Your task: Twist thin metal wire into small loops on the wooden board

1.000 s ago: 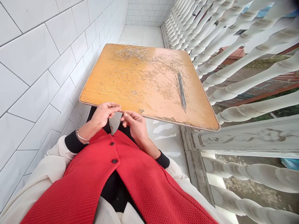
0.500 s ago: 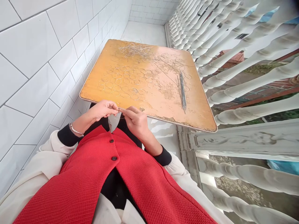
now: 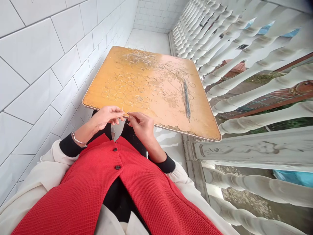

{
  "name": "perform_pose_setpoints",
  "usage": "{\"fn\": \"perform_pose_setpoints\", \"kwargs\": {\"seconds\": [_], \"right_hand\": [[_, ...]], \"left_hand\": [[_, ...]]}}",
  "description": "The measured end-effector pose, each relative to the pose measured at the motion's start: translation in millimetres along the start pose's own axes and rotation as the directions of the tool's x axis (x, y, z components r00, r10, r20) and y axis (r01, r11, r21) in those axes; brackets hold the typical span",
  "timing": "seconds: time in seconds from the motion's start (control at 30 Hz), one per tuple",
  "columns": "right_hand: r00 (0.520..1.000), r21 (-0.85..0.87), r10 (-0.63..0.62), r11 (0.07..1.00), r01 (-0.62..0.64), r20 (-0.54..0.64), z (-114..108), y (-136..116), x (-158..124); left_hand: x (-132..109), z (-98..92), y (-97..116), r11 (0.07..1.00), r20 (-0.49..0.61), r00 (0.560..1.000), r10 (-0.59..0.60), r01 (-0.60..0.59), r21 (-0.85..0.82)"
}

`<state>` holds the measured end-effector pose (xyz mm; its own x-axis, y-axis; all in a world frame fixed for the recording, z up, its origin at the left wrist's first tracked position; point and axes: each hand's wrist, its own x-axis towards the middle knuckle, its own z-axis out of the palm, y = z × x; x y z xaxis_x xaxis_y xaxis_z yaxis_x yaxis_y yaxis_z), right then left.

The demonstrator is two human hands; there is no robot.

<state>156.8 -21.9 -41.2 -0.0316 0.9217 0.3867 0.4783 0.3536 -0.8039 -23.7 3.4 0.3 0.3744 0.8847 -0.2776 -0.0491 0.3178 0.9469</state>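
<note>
At the near edge of the wooden board point(image 3: 168, 107), my left hand point(image 3: 107, 117) and my right hand point(image 3: 141, 125) meet almost fingertip to fingertip. Both pinch a thin wire ring point(image 3: 127, 107), whose loop shows just above and between the fingertips. Its ends are hidden in the fingers. Many similar wire rings point(image 3: 122, 86) lie spread over the left and middle of the board. Farther back sits a tangled heap of thin wire point(image 3: 140, 58). A bundle of straight wires point(image 3: 186, 101) rests on the right side.
A white tiled wall point(image 3: 36, 65) runs close along the left. White balusters point(image 3: 246, 94) line the right side, with a carved rail point(image 3: 256, 148) among them. The board's near edge is chipped and lies over my lap.
The view has shifted slightly, so the board appears lower and farther left. My fingers have changed position, and the wire's loop now shows above the fingertips.
</note>
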Motion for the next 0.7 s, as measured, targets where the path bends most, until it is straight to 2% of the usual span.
{"fn": "perform_pose_setpoints", "kwargs": {"seconds": [0.13, 0.33, 0.43, 0.6, 0.7], "right_hand": [[0.993, 0.096, 0.119, 0.988, -0.12, 0.014, 1.7, -1.6, -0.7], [0.978, 0.173, 0.208, 0.962, -0.209, 0.025, 1.7, -1.4, -3.7], [0.98, 0.168, 0.195, 0.966, -0.198, 0.033, 1.5, -0.9, -4.5], [0.993, 0.148, 0.12, 0.981, -0.121, 0.02, 2.6, -2.2, -3.7], [0.988, 0.185, 0.152, 0.971, -0.153, 0.016, 3.5, -3.8, -2.3]], "left_hand": [[-1.2, 2.4, -7.1, 0.998, -0.014, 0.999, 0.042, -0.043, -0.047], [-0.7, 9.8, -9.8, 0.996, -0.111, 0.992, 0.063, -0.069, -0.052], [-1.6, 13.2, -8.1, 0.998, -0.125, 0.991, 0.045, -0.05, -0.035], [-1.8, 18.6, -10.9, 0.994, -0.169, 0.981, 0.094, -0.1, -0.031], [-1.5, 19.8, -14.8, 0.991, -0.176, 0.977, 0.123, -0.13, -0.029]]}}
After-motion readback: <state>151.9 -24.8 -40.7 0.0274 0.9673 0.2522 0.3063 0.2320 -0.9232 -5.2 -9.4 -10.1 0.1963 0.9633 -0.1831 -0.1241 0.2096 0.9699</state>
